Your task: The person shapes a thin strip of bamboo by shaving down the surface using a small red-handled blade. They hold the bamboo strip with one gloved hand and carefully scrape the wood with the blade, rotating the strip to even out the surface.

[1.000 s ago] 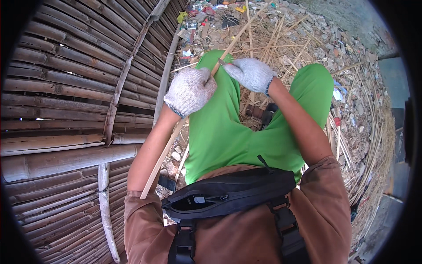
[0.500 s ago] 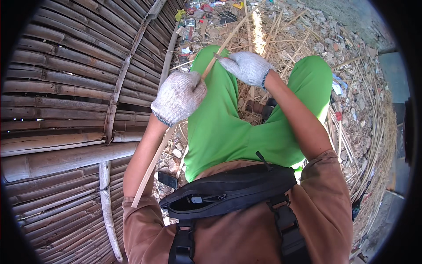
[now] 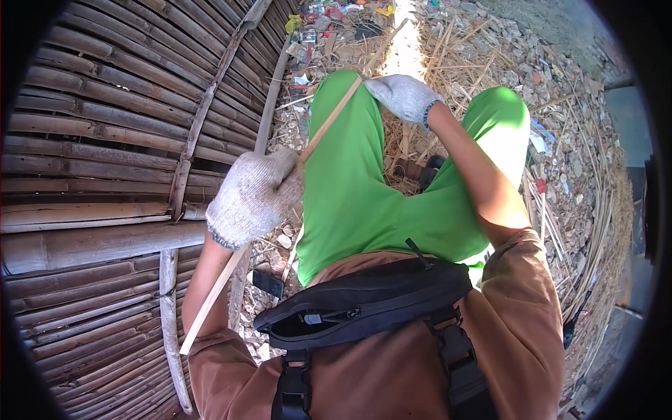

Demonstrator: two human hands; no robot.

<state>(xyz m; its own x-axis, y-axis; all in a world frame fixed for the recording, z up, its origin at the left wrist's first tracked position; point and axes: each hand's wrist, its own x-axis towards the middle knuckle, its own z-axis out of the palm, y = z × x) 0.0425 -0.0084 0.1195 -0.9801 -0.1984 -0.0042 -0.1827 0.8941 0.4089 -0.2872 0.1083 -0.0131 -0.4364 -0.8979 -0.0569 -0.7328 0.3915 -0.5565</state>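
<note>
A long, pale bamboo strip (image 3: 330,124) runs slantwise from beside my left upper arm, over my left knee, to the ground ahead. My left hand (image 3: 257,192), in a grey-white knitted glove, is closed round it at the left of my thigh. The strip's near end sticks out below that hand's wrist. My right hand (image 3: 404,96), gloved alike, is closed against the strip at the inner side of my left knee. A small dark tip shows by its thumb; what it belongs to is mostly hidden in the glove.
A bamboo slat wall (image 3: 105,133) stands close on my left. A dark phone-like object (image 3: 267,283) lies on the rubble by my left hip. Stone chips, straw and litter (image 3: 483,52) cover the ground ahead. Long thin strips (image 3: 595,259) lie at the right. An unzipped black waist bag (image 3: 364,301) crosses my lap.
My left hand has drawn back toward me and to the left, along with the strip, whose near end now reaches farther down. My right hand has shifted slightly to the right.
</note>
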